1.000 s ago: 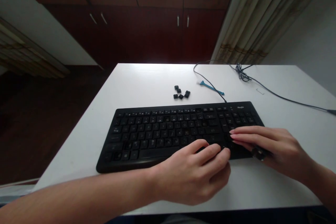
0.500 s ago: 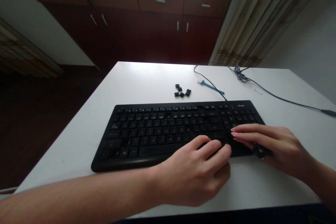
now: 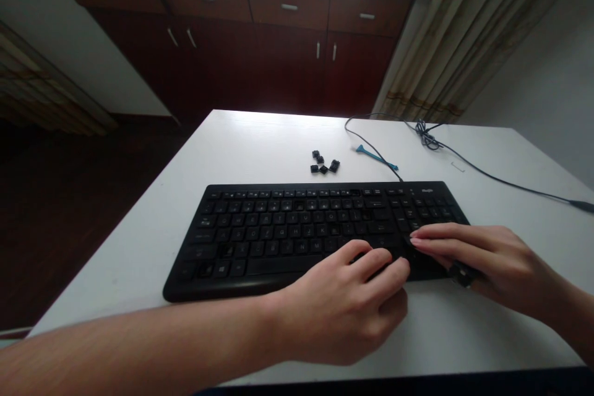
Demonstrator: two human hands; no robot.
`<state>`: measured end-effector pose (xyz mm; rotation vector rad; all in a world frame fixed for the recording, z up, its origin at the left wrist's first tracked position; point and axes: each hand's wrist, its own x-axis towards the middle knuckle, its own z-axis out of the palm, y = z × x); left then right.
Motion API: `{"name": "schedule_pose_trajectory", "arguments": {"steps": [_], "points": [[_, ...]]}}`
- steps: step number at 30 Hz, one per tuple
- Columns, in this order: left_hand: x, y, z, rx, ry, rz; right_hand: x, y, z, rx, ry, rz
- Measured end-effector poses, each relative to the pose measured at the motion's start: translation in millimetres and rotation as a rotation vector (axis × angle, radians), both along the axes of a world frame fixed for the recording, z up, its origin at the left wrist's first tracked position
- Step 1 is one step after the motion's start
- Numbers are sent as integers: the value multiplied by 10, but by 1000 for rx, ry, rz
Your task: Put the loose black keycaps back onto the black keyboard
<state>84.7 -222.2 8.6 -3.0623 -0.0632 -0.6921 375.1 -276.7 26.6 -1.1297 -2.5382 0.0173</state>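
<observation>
Left hand (image 3: 348, 303) straddles front edge of keyboard (image 3: 297, 232) (roomy tabletop (image 3: 155, 223) leftward)

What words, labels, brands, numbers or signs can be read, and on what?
"H": middle key on the black keyboard
"J": next key rightward
"K": following key
"M": lower-row key
Windows sign: bottom-left key
Too small or blurred: brand logo, other key legends.

A person's left hand (image 3: 348, 309) curls over the right part of a black keyboard (image 3: 297, 232); the right hand (image 3: 494, 260), a small dark object (image 3: 462, 274) beneath it, has fingertips at the number pad (image 3: 429, 210). Beyond, on the white table (image 3: 139, 247), I see keycaps (image 3: 323, 169), a blue tool (image 3: 375, 156) and a partly bundled cable (image 3: 427, 136).
</observation>
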Motion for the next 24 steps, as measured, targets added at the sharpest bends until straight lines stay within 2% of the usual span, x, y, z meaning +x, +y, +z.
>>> {"name": "schedule_pose_trajectory", "arguments": {"steps": [12, 18, 24], "points": [[-1, 0, -3, -14, -2, 3, -8, 5, 8, -36, 10, 1], [4, -6, -6, -8, -11, 1, 14, -20, -10, 55, 74, -114], [8, -6, -16, 2, -18, 9, -33, -3, -43, 6, 35, -48]]}}
